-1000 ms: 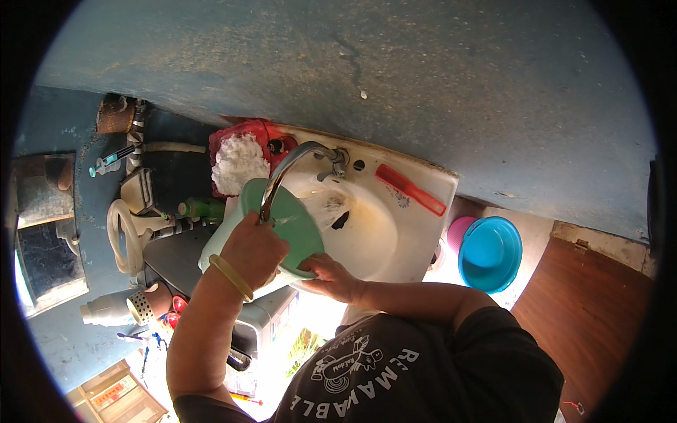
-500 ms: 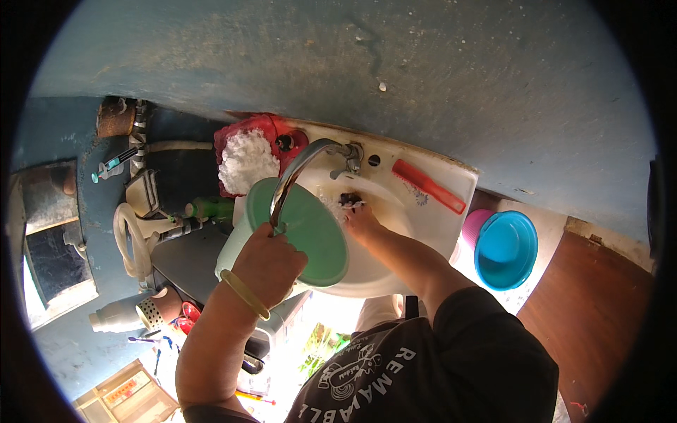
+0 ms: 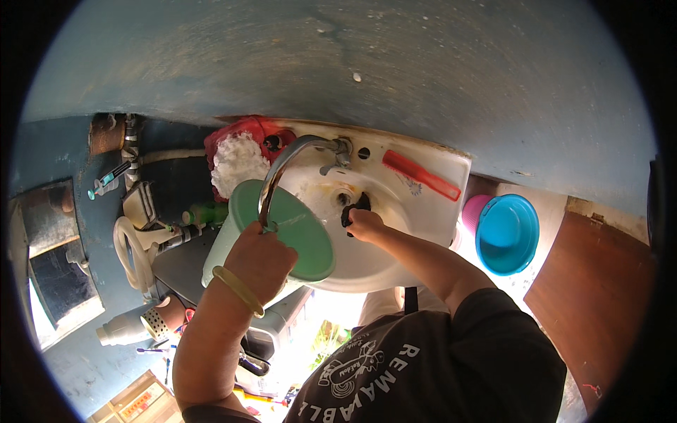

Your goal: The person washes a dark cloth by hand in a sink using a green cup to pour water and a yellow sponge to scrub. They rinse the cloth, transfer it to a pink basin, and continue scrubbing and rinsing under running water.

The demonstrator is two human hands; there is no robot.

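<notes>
My left hand (image 3: 262, 257), with a pale bangle on its wrist, is closed at the rim of a light green bucket (image 3: 307, 240). The bucket tilts toward the right, its opening under the spout of the chrome faucet (image 3: 289, 158). Whether the fingers hold the rim or a handle is hidden. My right hand (image 3: 367, 225) is closed on a small, crumpled black cloth-like thing (image 3: 357, 209) inside the white washbasin (image 3: 395, 204). The round drain (image 3: 344, 199) shows just beside it.
A red brush (image 3: 422, 175) lies on the basin's right ledge. At the back left, a red bag (image 3: 250, 129) holds white fluffy material (image 3: 240, 163). Blue bucket (image 3: 506, 233) and pink container (image 3: 474, 210) stand right of the basin. A blue wall (image 3: 423, 84) rises behind.
My right hand has drawn back from the drain with the black cloth-like thing, uncovering the drain. My left hand still holds the bucket under the spout. The whole view has shifted slightly.
</notes>
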